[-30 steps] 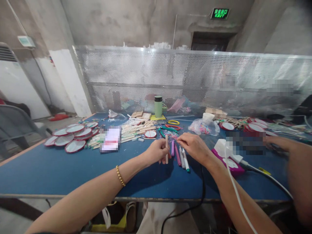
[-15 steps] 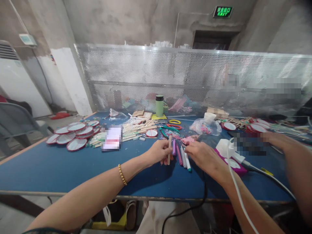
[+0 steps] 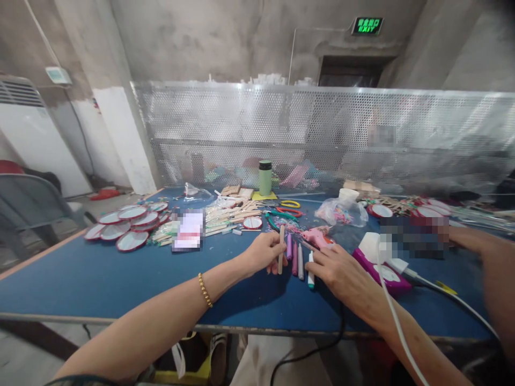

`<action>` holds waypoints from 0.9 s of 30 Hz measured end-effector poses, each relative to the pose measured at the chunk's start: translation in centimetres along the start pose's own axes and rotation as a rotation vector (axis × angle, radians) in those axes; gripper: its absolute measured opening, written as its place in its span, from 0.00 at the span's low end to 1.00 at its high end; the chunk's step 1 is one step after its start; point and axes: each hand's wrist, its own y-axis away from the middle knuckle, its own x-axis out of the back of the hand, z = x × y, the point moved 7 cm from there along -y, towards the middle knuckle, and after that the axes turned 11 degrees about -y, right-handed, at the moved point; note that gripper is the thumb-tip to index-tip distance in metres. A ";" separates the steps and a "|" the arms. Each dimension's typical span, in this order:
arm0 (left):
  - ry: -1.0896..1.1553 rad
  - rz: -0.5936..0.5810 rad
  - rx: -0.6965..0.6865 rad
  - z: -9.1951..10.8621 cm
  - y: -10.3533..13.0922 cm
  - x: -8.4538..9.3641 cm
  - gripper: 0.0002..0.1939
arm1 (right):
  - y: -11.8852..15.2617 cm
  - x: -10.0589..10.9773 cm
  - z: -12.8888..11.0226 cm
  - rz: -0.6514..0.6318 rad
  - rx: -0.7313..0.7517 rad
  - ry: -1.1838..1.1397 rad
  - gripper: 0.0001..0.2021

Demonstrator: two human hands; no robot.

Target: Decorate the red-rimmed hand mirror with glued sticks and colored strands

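Note:
A flat wooden stick [image 3: 281, 250] stands upright between the thumb and fingers of my left hand [image 3: 266, 252], which wears a gold bead bracelet. My right hand [image 3: 330, 268] is at the row of markers, its fingertips touching a white marker with a teal tip [image 3: 311, 271]; whether they grip it or something else is unclear. Between my hands lie a purple marker [image 3: 289, 247], a mauve marker [image 3: 295, 258] and a pale one [image 3: 301, 262]. Just beyond my right hand rests a pink glue gun [image 3: 317, 236].
Red-rimmed discs [image 3: 132, 241] are stacked at the left, near a phone [image 3: 189, 230] and many sticks. A green bottle [image 3: 265, 178] stands at the back. A purple power strip [image 3: 386, 272] with white cables lies right. Another person's hand [image 3: 462, 236] reaches in from the right.
My right hand has moved slightly right and down, and more of the pink glue gun shows. The teal-tipped marker is now apart from the pale one. My left hand still holds the stick.

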 end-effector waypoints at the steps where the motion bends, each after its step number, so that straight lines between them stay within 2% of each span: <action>1: -0.003 0.000 -0.004 0.0 0.0 0.0 0.07 | 0.0 0.3 -0.1 0.019 0.020 0.000 0.12; 3: -0.009 0.000 -0.007 -0.2 -0.2 0.0 0.06 | 0.0 1.0 -0.3 0.089 0.057 -0.016 0.13; 5: -0.015 0.004 -0.005 -0.4 -0.2 0.0 0.05 | 0.1 2.3 -0.3 0.235 0.051 -0.059 0.11; 7: -0.014 0.004 -0.022 -0.3 -0.2 0.0 0.05 | 0.3 3.8 0.6 0.413 -0.068 -0.171 0.09; 9: 0.006 -0.021 -0.070 0.1 -0.1 -0.3 0.05 | 0.3 4.5 2.1 0.525 -0.284 -0.391 0.07; 11: 0.043 -0.062 -0.107 0.6 0.2 -0.5 0.05 | -0.3 4.0 3.4 0.568 -0.462 -0.694 0.07; 14: 0.093 -0.089 -0.104 1.0 0.5 -0.7 0.08 | -1.6 2.9 4.3 0.720 -0.562 -1.145 0.12; 16: 0.117 -0.097 -0.103 1.2 0.7 -0.7 0.11 | -2.3 1.9 4.6 0.799 -0.613 -1.302 0.12; 19: 0.146 -0.140 -0.123 1.5 0.9 -1.0 0.19 | -2.4 0.7 4.8 0.899 -0.676 -1.417 0.11; 22: 0.150 -0.200 -0.138 1.6 1.0 -1.4 0.28 | -1.8 -0.1 4.8 0.963 -0.689 -1.437 0.12; 25: 0.168 -0.226 -0.148 1.6 0.9 -1.6 0.31 | -1.2 -0.7 4.8 0.979 -0.702 -1.438 0.12; 27: 0.177 -0.226 -0.148 1.4 0.8 -1.5 0.31 | -1.3 -0.9 4.7 0.939 -0.688 -1.461 0.10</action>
